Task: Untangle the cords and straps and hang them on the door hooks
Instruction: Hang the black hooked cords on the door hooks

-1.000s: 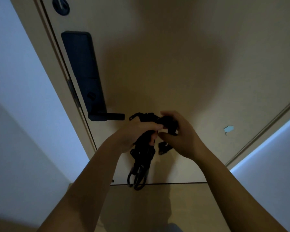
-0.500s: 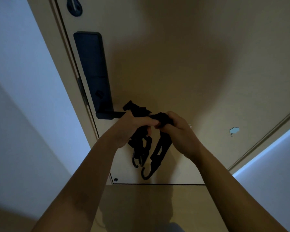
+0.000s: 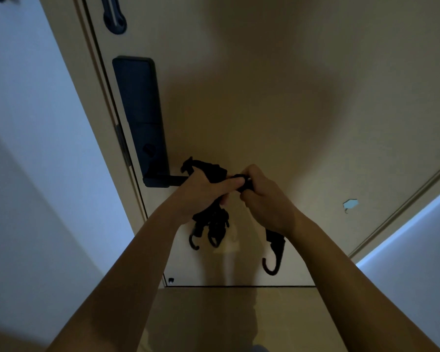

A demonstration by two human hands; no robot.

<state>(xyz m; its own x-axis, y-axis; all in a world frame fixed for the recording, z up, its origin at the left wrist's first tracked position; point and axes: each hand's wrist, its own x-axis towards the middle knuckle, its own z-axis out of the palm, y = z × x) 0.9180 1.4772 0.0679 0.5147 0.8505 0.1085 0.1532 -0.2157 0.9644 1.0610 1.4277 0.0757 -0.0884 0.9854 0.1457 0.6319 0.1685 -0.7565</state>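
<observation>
HEAD VIEW: A person stands at a pale door [image 3: 264, 85] with both hands raised just right of the black door handle [image 3: 163, 179], working at a dark bundle of straps [image 3: 211, 219]. The left hand [image 3: 201, 191], nearest the handle, has its fingers curled round the top of the bundle. The right hand [image 3: 267, 201], further right of the handle, pinches a strap where the two hands meet.

The likely trouble from here is that pulling the hands apart could draw a knot tighter rather than free it, since the lengths cross inside the left fist where they cannot be followed. The curved hook ends [image 3: 196, 243] dangling below the handle could also snag on each other, or on the handle so close beside them. A slackened hold would drop the lot to the floor [image 3: 214, 321].

The bundle looks black, flat-woven and bunched, with at least two hooked tips hanging under the left hand. One loose strap [image 3: 276, 247] hangs apart from it, below and to the right of the handle under the right wrist, and ends in a single open hook. Whether it is fully clear of the bundle cannot be told in the dim light. A black fitting [image 3: 114, 19] high above the handle may be a door hook, though that is uncertain
</observation>
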